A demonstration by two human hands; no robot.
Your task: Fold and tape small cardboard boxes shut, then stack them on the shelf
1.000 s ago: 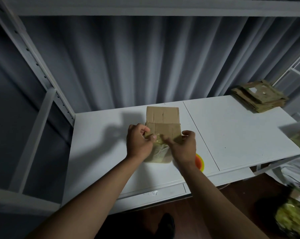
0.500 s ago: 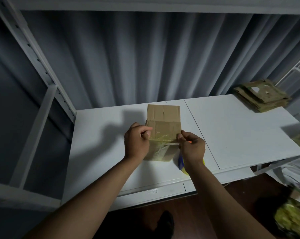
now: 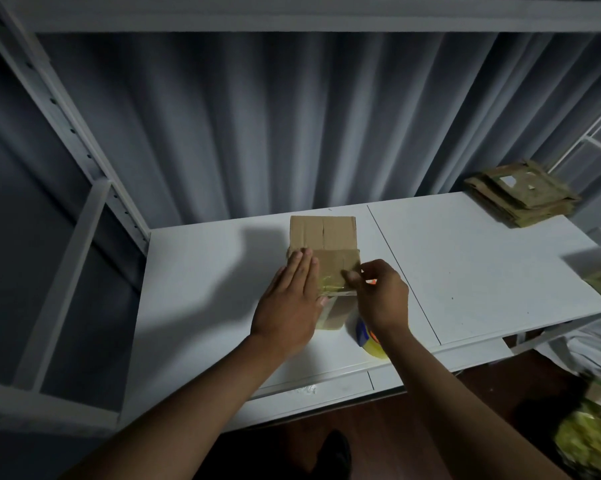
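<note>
Head view, centre of frame: a small brown cardboard box (image 3: 323,237) stands on the smooth white shelf board (image 3: 482,271), its far flap raised and a glossy strip of clear tape (image 3: 332,285) across the top. The left hand (image 3: 292,299) presses flat on it, fingers straight and together. The right hand (image 3: 378,296) pinches the tape's end, the tape roll (image 3: 366,337) beneath it. A pile of flattened cardboard (image 3: 522,195) lies at upper right before pleated grey curtain (image 3: 292,116).

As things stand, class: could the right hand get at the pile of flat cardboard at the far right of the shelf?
Probably yes. The shelf top between the right hand and the pile of flat cardboard lies bare, but that hand is pinching tape on the box.
</note>
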